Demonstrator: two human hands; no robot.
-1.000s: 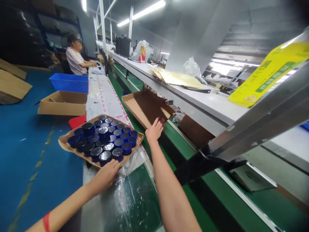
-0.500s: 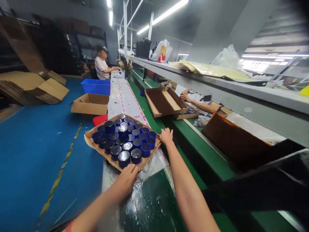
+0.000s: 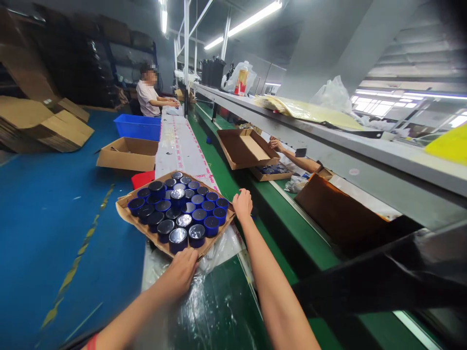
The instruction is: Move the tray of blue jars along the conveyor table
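Observation:
A shallow cardboard tray [image 3: 127, 214] full of several blue jars with black or shiny lids [image 3: 178, 206] lies on the near end of the bench, over crumpled clear plastic [image 3: 219, 248]. My left hand [image 3: 182, 274] grips the tray's near edge, fingers tucked under it. My right hand [image 3: 242, 204] holds the tray's right corner, fingers curled over the rim. An empty brown cardboard box [image 3: 246, 148] sits further along the green conveyor belt [image 3: 292, 233].
Across the belt another person's hand [image 3: 276, 144] reaches near a small box of dark jars [image 3: 272, 171]. A seated person [image 3: 148, 95] works at the far end. An open carton [image 3: 127, 154], a blue bin [image 3: 138, 127] and a red item [image 3: 143, 179] stand left.
My right hand has come back from the empty brown box to the tray's right corner. My view has shifted, revealing the other person's hand across the belt. My left hand has stayed on the tray.

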